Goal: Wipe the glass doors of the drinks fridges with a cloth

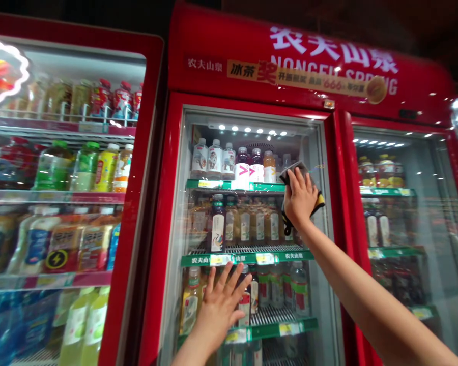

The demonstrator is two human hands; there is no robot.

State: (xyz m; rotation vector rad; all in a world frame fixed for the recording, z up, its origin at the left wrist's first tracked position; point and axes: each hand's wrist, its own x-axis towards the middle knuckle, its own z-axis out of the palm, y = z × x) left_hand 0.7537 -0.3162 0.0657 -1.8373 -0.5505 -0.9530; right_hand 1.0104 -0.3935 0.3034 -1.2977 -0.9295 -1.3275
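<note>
My right hand [299,198] presses a grey cloth [290,175] with a yellow and black edge against the upper part of a glass cooler door [320,274]. The door sits in a red frame [164,203]. Low on the same glass, my left hand [218,310] lies flat with its fingers spread, holding nothing. Behind the glass stand bottled drinks [225,226] on wire shelves with green price strips. My hands hide some of these bottles.
A red Nongfu Spring header panel [309,66] tops this cooler. Another glass-door cooler [57,168] stands to the left, packed with bottled drinks. A further red cooler [400,203] stands to the right. Reflections of lights lie on the glass.
</note>
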